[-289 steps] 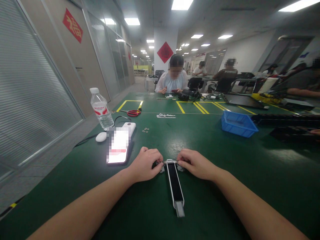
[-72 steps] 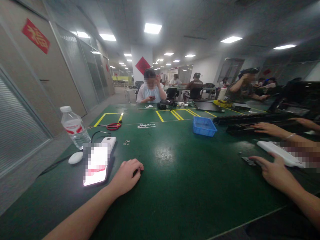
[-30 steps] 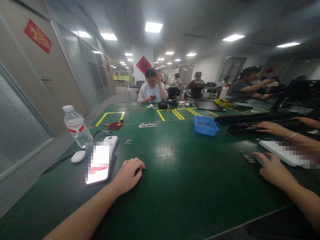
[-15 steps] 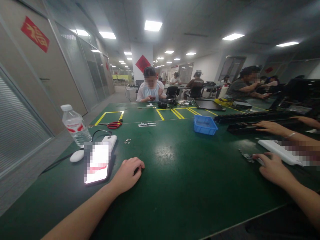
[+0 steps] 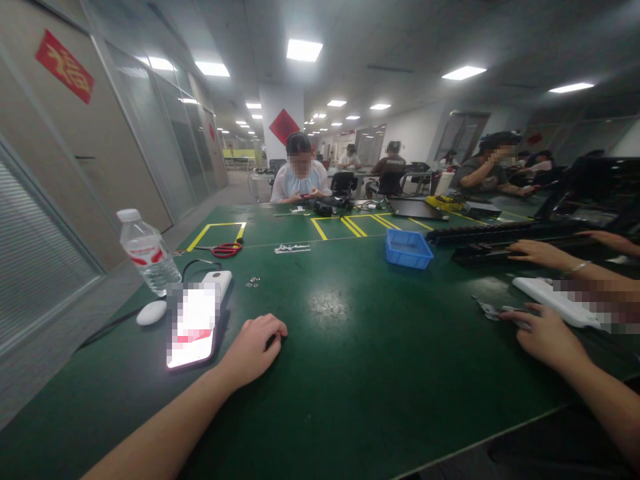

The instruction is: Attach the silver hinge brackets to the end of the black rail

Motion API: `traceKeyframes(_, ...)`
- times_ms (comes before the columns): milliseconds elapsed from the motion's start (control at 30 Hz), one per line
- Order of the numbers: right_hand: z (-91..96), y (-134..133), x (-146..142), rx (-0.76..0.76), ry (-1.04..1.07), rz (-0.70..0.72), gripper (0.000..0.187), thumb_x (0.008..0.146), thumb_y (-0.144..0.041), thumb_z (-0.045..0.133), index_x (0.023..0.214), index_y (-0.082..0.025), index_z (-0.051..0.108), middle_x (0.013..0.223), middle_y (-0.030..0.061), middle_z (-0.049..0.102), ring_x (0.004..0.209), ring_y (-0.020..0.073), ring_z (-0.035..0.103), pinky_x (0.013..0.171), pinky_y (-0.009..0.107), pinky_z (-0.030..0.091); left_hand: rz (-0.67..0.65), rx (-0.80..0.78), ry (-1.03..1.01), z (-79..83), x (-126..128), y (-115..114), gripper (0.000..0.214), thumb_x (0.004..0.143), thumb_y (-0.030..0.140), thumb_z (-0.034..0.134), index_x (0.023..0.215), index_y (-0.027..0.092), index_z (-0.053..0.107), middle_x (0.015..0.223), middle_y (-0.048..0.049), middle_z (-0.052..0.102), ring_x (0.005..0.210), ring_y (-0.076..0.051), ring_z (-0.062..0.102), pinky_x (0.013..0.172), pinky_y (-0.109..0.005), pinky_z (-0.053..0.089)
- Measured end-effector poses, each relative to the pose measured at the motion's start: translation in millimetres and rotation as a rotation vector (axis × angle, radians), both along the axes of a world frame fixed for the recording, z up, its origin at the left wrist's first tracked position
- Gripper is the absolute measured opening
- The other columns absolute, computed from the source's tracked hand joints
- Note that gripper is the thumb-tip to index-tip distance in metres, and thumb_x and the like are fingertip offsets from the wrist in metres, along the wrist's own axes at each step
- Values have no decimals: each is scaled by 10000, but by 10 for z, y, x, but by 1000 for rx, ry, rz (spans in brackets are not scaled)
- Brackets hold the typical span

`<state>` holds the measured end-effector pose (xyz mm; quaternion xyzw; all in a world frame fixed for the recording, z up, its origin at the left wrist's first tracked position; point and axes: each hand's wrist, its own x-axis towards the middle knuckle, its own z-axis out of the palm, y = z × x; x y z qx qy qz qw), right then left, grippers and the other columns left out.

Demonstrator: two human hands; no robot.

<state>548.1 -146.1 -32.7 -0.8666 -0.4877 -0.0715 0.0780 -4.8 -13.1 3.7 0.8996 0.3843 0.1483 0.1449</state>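
Note:
My left hand [image 5: 260, 343] rests on the green table [image 5: 350, 400], its fingers curled and the thumb bent in; nothing shows in it. To its left lies a lit phone [image 5: 193, 333] against a white power bank [image 5: 223, 283]. Over at the right, my right hand [image 5: 553, 337] has thumb and fingers closed on a small greyish metal part, mostly covered by the fingers. Just beyond the fingertips lie small metal pieces [image 5: 487, 309]. A long white case [image 5: 555, 300] is beside that hand.
A co-worker's hands [image 5: 543, 255] reach over a black rail [image 5: 480, 255] at the right. A blue bin [image 5: 408, 250] stands mid-table. Red-handled scissors [image 5: 227, 250], small rings [image 5: 253, 283], white strips [image 5: 293, 249], a water bottle [image 5: 150, 257] and a white mouse [image 5: 151, 312] are around.
The metal pieces near my right hand have shifted slightly left, and its fingers have moved a little over them. My left hand stays in place. The view has turned slightly.

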Motion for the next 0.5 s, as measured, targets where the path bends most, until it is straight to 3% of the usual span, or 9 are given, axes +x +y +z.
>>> traceKeyframes(100, 13, -5, 27, -48, -10, 5, 374, 805, -149, 423, 1065, -194, 688, 1175, 143, 555, 1245, 349, 442, 1011, 424, 423, -2, 1, -1, -6, 1, 2, 188, 853, 171, 398, 894, 190, 580, 931, -43, 615, 894, -205, 553, 813, -361, 384)
traceKeyframes(500, -73, 28, 102, -11, 2, -77, 392, 799, -224, 450, 1106, -144, 680, 1230, 188, 484, 1162, 360, 518, 977, 417, 438, -1, 0, -11, 9, 12, 6, 189, 844, 175, 398, 885, 188, 581, 923, -47, 617, 889, -210, 551, 812, -367, 389)
